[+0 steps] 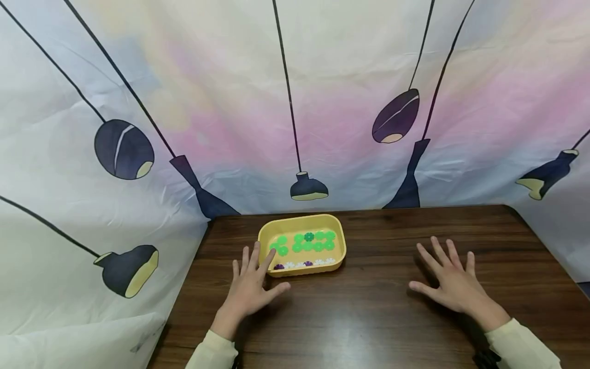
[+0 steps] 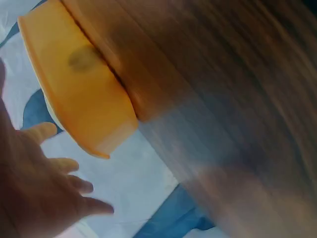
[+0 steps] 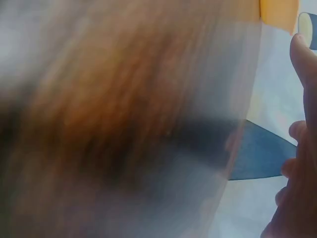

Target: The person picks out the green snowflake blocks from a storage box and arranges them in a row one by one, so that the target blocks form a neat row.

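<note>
A yellow rectangular tray (image 1: 341,256) sits toward the back of the dark wooden table. Inside it lie several light green flower-shaped pieces (image 1: 297,247), one darker green piece (image 1: 309,237), and a row of white and purple flower pieces (image 1: 308,264) along the near side. My left hand (image 1: 249,287) is spread beside the tray's near left corner, its fingers overlapping the rim in the head view. The tray's yellow outer wall (image 2: 79,84) fills the upper left of the left wrist view. Far to the right, my right hand (image 1: 451,282) spreads its fingers over bare wood, holding nothing.
The brown tabletop (image 1: 359,312) has rounded back corners. Behind it hangs a pale cloth (image 1: 350,154) printed with dark lamps, meeting the table's back edge. Light sleeves (image 1: 521,341) cover both forearms, with a dark band at each wrist.
</note>
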`<action>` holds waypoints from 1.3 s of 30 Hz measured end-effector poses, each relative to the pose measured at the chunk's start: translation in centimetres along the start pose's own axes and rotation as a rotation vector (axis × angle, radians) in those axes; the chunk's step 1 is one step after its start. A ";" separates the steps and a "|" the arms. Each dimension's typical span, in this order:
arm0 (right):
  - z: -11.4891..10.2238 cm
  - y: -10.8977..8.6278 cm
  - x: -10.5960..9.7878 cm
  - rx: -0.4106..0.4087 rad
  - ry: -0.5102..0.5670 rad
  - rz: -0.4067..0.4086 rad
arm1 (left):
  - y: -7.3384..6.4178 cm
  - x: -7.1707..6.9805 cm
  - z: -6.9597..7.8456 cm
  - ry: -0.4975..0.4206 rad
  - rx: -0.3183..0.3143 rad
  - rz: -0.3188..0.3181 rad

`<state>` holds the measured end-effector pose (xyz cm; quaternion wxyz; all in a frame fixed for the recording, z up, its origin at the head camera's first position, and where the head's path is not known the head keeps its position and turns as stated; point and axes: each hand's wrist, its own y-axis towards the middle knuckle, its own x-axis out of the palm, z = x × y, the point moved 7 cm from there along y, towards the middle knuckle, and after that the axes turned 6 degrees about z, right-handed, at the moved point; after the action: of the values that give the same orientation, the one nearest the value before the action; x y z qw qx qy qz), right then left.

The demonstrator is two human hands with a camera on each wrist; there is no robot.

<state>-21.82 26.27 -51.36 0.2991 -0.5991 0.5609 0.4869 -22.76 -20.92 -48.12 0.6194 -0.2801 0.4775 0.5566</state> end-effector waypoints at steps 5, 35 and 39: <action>-1.8 1.7 0.2 0.001 0.081 0.021 | 0.9 -1.0 -0.2 -0.385 0.009 0.089; -17.5 12.6 2.9 -0.298 0.307 -0.053 | 2.3 5.3 -5.2 -0.914 -0.279 0.262; -18.8 13.6 4.0 -0.314 0.335 -0.094 | 2.4 5.5 -5.4 -0.913 -0.308 0.280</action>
<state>-30.71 5.13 -45.93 0.1269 -0.7362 0.4915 0.4475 -26.95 -22.81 -54.68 0.6358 -0.0293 0.1029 0.7644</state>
